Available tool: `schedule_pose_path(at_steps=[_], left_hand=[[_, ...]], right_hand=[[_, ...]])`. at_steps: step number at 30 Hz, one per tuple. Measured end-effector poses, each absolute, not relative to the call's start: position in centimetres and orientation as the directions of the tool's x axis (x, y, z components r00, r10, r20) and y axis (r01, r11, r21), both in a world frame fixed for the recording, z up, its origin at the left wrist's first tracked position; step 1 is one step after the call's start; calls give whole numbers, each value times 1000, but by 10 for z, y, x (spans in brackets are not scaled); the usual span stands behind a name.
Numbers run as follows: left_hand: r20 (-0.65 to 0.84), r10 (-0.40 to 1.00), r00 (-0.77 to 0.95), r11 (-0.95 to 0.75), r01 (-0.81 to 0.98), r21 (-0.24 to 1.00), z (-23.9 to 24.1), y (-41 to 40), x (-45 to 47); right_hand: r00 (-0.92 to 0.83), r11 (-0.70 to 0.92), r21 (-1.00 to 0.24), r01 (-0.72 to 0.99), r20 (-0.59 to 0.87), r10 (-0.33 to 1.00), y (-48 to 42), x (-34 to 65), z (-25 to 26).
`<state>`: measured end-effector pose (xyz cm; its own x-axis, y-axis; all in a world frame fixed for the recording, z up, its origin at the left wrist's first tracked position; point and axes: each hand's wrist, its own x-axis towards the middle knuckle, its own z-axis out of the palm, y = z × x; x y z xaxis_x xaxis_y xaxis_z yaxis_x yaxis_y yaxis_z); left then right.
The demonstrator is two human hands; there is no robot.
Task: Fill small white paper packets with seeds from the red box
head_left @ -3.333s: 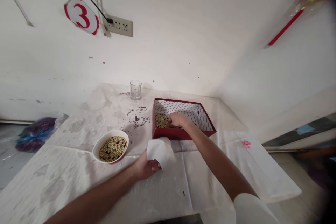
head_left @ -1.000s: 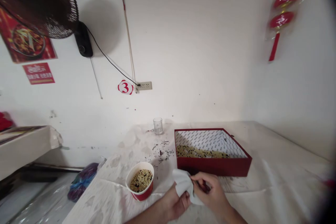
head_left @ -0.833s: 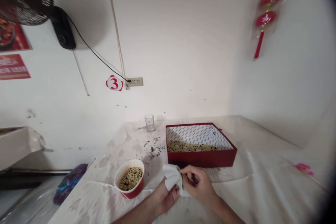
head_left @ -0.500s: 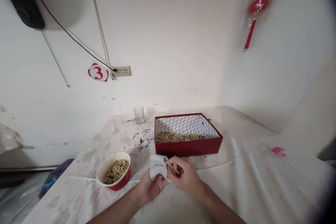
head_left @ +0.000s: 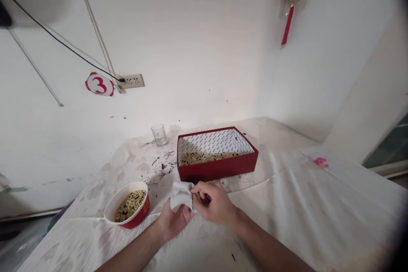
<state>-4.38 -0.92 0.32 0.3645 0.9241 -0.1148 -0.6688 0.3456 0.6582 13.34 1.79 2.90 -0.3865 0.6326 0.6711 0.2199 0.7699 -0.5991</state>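
Note:
A small piece of soft white cloth (head_left: 181,197), folded over on itself, is between my hands in front of the red box. My left hand (head_left: 172,223) is closed around its lower left side, the fingers partly hidden beneath it. My right hand (head_left: 216,204) pinches the cloth's right edge between thumb and fingertips. Just behind my hands stands the red box (head_left: 219,170), its inside lined with patterned white paper and a layer of pale and dark grains (head_left: 204,158) along its bottom. To the left sits a red and white paper bowl (head_left: 140,216) holding similar grains (head_left: 131,205).
A clear glass (head_left: 158,134) stands behind dark scattered bits (head_left: 162,166) left of the box. Something with pink handles, perhaps scissors (head_left: 320,162), lies at the right. A pale, wrinkled cover (head_left: 287,221) lies over the table. The wall carries a socket strip (head_left: 132,80).
The whole scene has shifted left and slightly up as my head turned. Both hands keep the white cloth in nearly the same hold.

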Motion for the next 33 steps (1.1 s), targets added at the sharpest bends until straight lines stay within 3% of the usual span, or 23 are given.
schedule_pose_path(at_steps=[9,20,33], left_hand=[[-105,951,290,276,-647,711,-2,-7,-41],[-144,953,266,290,-673,681,1,-7,-39],[-121,973,197,223,-664,714,-5,-2,-38]], right_hand=[[-335,734,-625,264,654,678,16,132,28],[-296,703,-647,294,638,711,16,129,21],[-305,658,-718,227,589,748,17,131,23]])
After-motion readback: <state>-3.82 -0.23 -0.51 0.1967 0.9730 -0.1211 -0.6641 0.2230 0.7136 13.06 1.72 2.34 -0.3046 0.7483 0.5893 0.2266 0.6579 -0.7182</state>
